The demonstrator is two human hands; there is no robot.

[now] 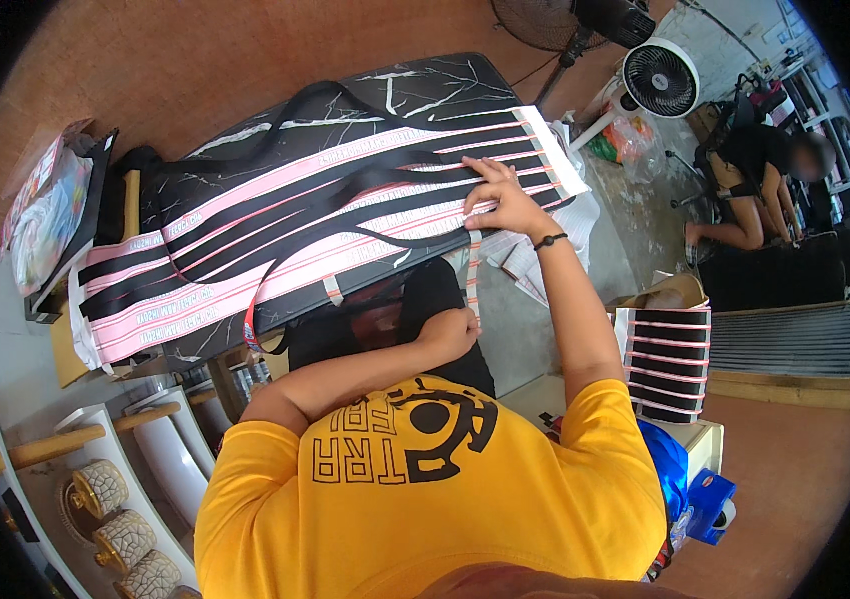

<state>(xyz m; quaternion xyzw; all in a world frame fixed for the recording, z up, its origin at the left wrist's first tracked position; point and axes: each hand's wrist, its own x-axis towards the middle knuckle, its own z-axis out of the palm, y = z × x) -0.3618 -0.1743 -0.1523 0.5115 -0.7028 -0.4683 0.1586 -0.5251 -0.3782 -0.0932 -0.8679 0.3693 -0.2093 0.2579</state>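
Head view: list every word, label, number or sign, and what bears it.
Yellow shirt: large black lettering; wording withheld.
Pink strips: rows of small lettering; wording withheld.
Blue box: white marks, too small to read.
White fan: hub marking, too small to read.

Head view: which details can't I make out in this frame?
- Head view: left hand fingertips, hidden by the curled hand itself; its grip on the striped strip is unclear.
- Head view: black fan, cut off by the upper edge.
- Head view: plastic bag contents, obscured by crinkled plastic.
- Head view: far person's fingers, too small.
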